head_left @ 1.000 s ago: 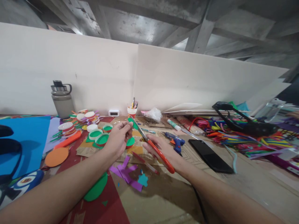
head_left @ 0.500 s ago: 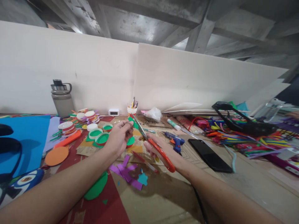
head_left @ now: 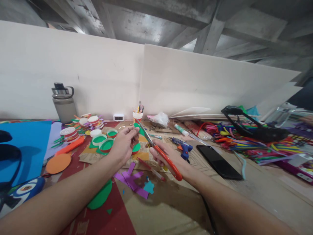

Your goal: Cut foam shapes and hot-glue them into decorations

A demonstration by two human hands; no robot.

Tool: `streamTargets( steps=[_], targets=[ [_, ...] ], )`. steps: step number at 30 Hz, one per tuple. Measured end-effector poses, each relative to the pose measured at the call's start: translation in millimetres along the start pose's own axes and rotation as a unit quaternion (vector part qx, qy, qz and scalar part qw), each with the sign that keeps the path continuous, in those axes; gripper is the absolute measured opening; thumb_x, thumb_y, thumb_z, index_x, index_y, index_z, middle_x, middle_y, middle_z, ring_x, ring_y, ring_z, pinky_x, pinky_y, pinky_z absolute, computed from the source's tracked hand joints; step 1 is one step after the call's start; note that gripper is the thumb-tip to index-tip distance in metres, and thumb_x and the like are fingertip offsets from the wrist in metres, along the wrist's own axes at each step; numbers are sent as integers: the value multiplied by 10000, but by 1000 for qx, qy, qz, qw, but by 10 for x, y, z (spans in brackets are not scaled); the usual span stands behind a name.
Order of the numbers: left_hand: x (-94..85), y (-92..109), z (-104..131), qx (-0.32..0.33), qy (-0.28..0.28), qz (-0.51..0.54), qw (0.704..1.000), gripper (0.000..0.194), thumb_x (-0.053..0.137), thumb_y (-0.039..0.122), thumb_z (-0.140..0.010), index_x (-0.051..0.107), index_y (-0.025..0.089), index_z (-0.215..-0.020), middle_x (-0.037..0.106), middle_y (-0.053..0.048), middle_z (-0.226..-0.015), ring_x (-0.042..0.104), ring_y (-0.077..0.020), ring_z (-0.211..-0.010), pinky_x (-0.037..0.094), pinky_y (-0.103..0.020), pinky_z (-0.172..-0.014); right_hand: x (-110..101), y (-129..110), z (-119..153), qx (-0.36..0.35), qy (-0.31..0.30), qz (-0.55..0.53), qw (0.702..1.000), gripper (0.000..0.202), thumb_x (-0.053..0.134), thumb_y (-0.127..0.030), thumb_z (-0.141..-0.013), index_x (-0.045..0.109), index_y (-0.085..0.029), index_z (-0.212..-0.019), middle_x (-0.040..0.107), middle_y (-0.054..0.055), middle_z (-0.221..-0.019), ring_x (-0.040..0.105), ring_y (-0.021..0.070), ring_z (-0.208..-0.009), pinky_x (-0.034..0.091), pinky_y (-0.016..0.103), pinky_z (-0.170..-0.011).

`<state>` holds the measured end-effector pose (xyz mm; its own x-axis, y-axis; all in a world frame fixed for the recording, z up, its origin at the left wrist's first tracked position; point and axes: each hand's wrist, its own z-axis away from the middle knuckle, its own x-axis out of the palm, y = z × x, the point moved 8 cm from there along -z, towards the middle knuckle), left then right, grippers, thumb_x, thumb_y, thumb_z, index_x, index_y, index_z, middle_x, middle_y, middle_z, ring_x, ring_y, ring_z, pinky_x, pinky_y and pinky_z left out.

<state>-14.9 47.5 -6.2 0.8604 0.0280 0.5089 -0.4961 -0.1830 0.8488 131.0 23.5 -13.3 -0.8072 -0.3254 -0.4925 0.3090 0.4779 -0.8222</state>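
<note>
Fingers of my left hand (head_left: 126, 143) pinch a small green piece (head_left: 140, 129) above the middle of the table. My right hand (head_left: 168, 155) is wrapped round red-handled scissors (head_left: 166, 160), whose blades point up and left and lie beside the green piece. Just left of my left hand sit round white-and-red cups (head_left: 106, 145) with green inside. Below the hands are purple strips (head_left: 133, 182), a blue-green cutout (head_left: 149, 186) and a red pen (head_left: 151, 169). A larger green sheet piece (head_left: 100, 195) lies partly under my left forearm.
A blue glue gun (head_left: 185, 148) and black phone (head_left: 218, 163) lie to the right, before colourful pipe cleaners (head_left: 259, 145). Back left stands a grey bottle (head_left: 64, 104); a pencil cup (head_left: 137, 116) is at the back centre. An orange disc (head_left: 58, 163) and blue sheet (head_left: 26, 147) lie left.
The view has shifted very slightly. Both hands keep nearly the same pose, with the scissors still beside the green piece.
</note>
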Motion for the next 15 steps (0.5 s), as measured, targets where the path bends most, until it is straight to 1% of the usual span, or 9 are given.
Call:
streamTargets(
  steps=[4, 8, 15],
  targets=[
    [-3, -3, -1, 1, -4, -6, 1000, 292, 830, 256, -599, 573, 153, -690, 512, 35, -587, 445, -55, -509, 280, -190, -454, 17, 50, -8, 13, -16, 4, 1000, 323, 560, -499, -891, 454, -229, -748, 492, -29, -632, 464, 128, -554, 393, 253, -512],
    [-3, -7, -2, 1, -6, -7, 1000, 290, 829, 261, -606, 572, 154, -688, 513, 33, -583, 441, -57, -504, 272, -193, -453, 30, 64, -9, 17, -25, -7, 1000, 272, 559, -474, -898, 488, -228, -805, 504, -32, -636, 454, 121, -535, 382, 250, -505],
    [15, 2, 3, -2, -7, -7, 1000, 274, 811, 243, -617, 563, 153, -689, 503, 36, -577, 438, -59, -506, 279, -191, -456, 25, 35, -5, 15, -27, -8, 999, 302, 565, -512, -887, 521, -219, -825, 499, -32, -627, 460, 118, -540, 366, 240, -500]
  ],
)
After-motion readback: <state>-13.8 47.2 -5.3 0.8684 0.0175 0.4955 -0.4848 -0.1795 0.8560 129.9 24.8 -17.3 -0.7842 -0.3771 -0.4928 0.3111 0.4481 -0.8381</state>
